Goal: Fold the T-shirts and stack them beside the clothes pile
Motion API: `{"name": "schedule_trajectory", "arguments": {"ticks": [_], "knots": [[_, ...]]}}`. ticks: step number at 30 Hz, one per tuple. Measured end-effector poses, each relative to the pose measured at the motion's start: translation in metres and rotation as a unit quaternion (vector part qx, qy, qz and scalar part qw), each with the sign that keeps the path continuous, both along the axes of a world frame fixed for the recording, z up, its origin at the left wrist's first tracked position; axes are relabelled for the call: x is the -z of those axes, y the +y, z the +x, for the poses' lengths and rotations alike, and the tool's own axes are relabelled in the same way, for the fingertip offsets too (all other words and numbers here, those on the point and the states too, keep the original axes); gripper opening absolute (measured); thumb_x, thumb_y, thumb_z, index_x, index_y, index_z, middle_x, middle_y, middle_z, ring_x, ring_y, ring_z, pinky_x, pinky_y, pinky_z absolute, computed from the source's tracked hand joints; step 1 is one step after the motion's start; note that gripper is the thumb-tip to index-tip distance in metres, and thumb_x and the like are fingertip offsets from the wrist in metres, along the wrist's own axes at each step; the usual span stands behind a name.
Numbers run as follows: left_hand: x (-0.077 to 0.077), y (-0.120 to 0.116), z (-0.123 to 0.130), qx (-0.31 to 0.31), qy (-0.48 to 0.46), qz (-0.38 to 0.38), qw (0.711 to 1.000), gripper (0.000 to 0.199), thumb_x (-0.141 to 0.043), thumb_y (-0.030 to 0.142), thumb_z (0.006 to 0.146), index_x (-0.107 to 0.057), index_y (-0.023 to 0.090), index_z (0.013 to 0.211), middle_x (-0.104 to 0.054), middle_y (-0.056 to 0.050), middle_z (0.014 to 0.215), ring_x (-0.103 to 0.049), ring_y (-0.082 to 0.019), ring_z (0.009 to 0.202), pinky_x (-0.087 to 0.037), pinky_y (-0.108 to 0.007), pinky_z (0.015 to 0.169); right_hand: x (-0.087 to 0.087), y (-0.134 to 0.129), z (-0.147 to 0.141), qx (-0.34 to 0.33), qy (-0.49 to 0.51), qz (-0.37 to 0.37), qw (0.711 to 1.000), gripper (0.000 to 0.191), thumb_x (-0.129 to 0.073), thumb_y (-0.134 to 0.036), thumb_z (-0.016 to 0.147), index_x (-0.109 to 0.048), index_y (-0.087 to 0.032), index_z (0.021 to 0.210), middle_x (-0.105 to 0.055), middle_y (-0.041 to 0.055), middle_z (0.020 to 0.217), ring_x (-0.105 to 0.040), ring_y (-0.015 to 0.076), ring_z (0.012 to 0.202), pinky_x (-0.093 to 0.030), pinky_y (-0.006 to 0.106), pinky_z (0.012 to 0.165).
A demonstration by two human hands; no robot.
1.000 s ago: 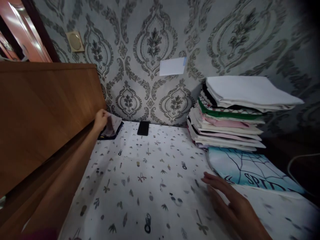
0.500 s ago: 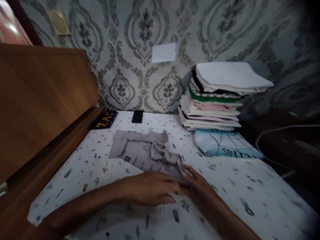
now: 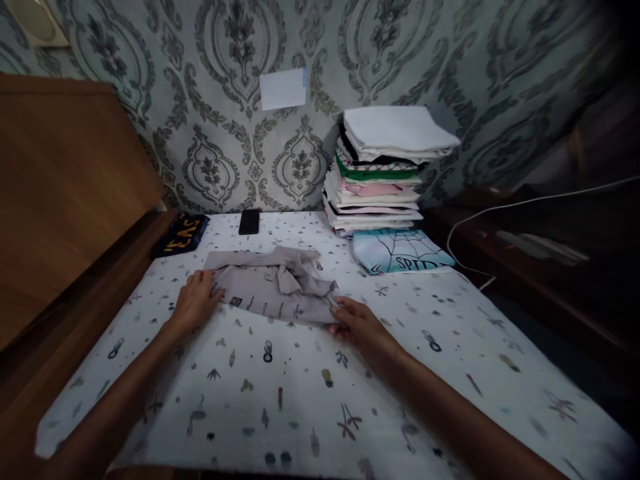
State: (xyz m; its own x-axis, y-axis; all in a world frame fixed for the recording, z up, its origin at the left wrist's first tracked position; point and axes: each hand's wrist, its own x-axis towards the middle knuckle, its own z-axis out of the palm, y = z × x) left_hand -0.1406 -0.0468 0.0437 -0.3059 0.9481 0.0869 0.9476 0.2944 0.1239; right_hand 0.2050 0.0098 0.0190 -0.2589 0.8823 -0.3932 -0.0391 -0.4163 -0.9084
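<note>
A thin, matte grey garment (image 3: pixel 265 287) lies on a white printed sheet (image 3: pixel 225 387), left of its middle and nearer the far edge than the near one. Its front part is a smooth, slanting panel with small dark print; behind, the fabric bunches into soft ridges. The right hand (image 3: pixel 359 323) pinches the garment's right end between thumb and fingers. The left hand (image 3: pixel 197 299), fingers slightly bent, touches its left end; whether it grips the fabric, I cannot tell.

Beyond, a flat black rectangular phone (image 3: pixel 249 222) lies by the sheet's far edge, and a dark folded cloth (image 3: pixel 181 235) with yellow lettering fills the far left corner. Near the far right corner rises a stack of folded clothes (image 3: pixel 375 193), squarish, layered white, green, pink and black. Against its front, a smooth turquoise cloth (image 3: pixel 400 252) with a web print reaches the right edge. A wood-grained panel (image 3: pixel 65 187) flanks the left edge; damask-patterned wallpaper (image 3: pixel 325 40) backs the far one.
</note>
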Motion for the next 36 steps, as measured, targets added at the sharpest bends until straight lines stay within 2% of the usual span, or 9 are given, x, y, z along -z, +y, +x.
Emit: {"name": "schedule_trajectory", "arguments": {"ticks": [6, 11, 13, 17, 20, 25, 29, 32, 36], "knots": [[-0.017, -0.019, -0.042, 0.028, -0.077, -0.001, 0.997, 0.017, -0.043, 0.033, 0.085, -0.057, 0.023, 0.083, -0.066, -0.002, 0.076, -0.060, -0.021, 0.076, -0.042, -0.029, 0.068, -0.038, -0.015, 0.013, -0.023, 0.035, 0.081, 0.996, 0.047, -0.080, -0.048, 0.069, -0.057, -0.018, 0.097, -0.054, -0.0052, 0.058, -0.049, 0.0098, 0.050, -0.040, 0.021, 0.049], [-0.034, -0.043, -0.051, 0.110, -0.184, 0.024, 0.976, 0.029, -0.044, 0.048, 0.086, -0.057, 0.022, 0.082, -0.065, -0.001, 0.076, -0.060, -0.020, 0.073, -0.045, -0.027, 0.065, -0.049, -0.028, 0.038, -0.091, -0.093, 0.209, 0.969, 0.060, -0.059, -0.053, 0.088, -0.046, -0.021, 0.137, -0.055, -0.0042, 0.062, -0.054, 0.0153, 0.052, -0.044, 0.027, 0.052], [-0.031, -0.041, -0.042, 0.149, -0.179, 0.032, 0.972, 0.032, -0.042, 0.047, 0.089, -0.060, 0.021, 0.088, -0.068, -0.004, 0.088, -0.062, -0.021, 0.084, -0.048, -0.029, 0.073, -0.046, -0.031, 0.044, -0.124, -0.222, 0.306, 0.917, 0.059, -0.053, -0.046, 0.092, -0.041, -0.023, 0.145, -0.064, 0.0025, 0.076, -0.063, 0.0216, 0.066, -0.051, 0.034, 0.060], [-0.012, -0.012, -0.020, 0.229, -0.121, 0.013, 0.966, 0.033, -0.035, 0.037, 0.094, -0.062, 0.020, 0.103, -0.068, -0.008, 0.108, -0.062, -0.024, 0.100, -0.047, -0.036, 0.090, -0.041, -0.029, 0.036, -0.115, -0.444, 0.500, 0.735, 0.038, -0.048, -0.026, 0.092, -0.062, -0.020, 0.127, -0.063, 0.0170, 0.125, -0.059, 0.0339, 0.114, -0.050, 0.049, 0.093], [0.000, 0.017, -0.013, 0.249, -0.068, -0.010, 0.966, 0.039, -0.030, 0.028, 0.094, -0.059, 0.017, 0.118, -0.063, -0.013, 0.122, -0.059, -0.027, 0.112, -0.046, -0.041, 0.097, -0.038, -0.022, 0.014, -0.206, -0.445, 0.534, 0.689, 0.035, -0.047, -0.017, 0.091, -0.064, -0.018, 0.122, -0.063, 0.0157, 0.128, -0.059, 0.0301, 0.117, -0.050, 0.045, 0.097], [-0.003, 0.044, -0.019, 0.229, 0.035, -0.077, 0.970, 0.049, -0.039, 0.015, 0.085, -0.054, 0.020, 0.132, -0.057, -0.013, 0.134, -0.053, -0.031, 0.122, -0.043, -0.046, 0.100, -0.027, -0.006, -0.015, -0.199, -0.459, 0.500, 0.706, 0.024, -0.051, -0.010, 0.087, -0.068, -0.016, 0.102, -0.070, 0.0156, 0.109, -0.062, 0.0323, 0.104, -0.051, 0.045, 0.090], [-0.014, 0.043, -0.032, 0.206, 0.033, -0.136, 0.968, 0.032, -0.044, 0.022, 0.085, -0.060, 0.021, 0.112, -0.066, -0.010, 0.110, -0.059, -0.028, 0.105, -0.047, -0.040, 0.087, -0.028, -0.003, -0.009, -0.167, -0.431, 0.500, 0.732, 0.025, -0.044, -0.016, 0.095, -0.068, -0.018, 0.090, -0.073, 0.0113, 0.095, -0.065, 0.0282, 0.092, -0.051, 0.041, 0.081], [-0.022, 0.027, -0.039, 0.232, 0.005, -0.119, 0.965, 0.015, -0.046, 0.021, 0.080, -0.059, 0.021, 0.088, -0.064, -0.007, 0.092, -0.059, -0.025, 0.092, -0.047, -0.036, 0.083, -0.042, -0.015, 0.010, -0.109, -0.367, 0.533, 0.755, 0.026, -0.044, -0.024, 0.098, -0.068, -0.019, 0.089, -0.072, 0.0077, 0.090, -0.065, 0.0243, 0.087, -0.050, 0.038, 0.080], [-0.049, -0.018, -0.047, 0.276, -0.128, -0.071, 0.950, 0.008, -0.049, 0.027, 0.081, -0.053, 0.021, 0.082, -0.063, -0.010, 0.115, -0.058, -0.024, 0.100, -0.048, -0.033, 0.083, -0.076, -0.048, 0.048, -0.049, -0.266, 0.534, 0.801, 0.028, -0.048, -0.037, 0.099, -0.069, -0.021, 0.091, -0.069, 0.0076, 0.086, -0.064, 0.0212, 0.079, -0.050, 0.032, 0.068]]}}
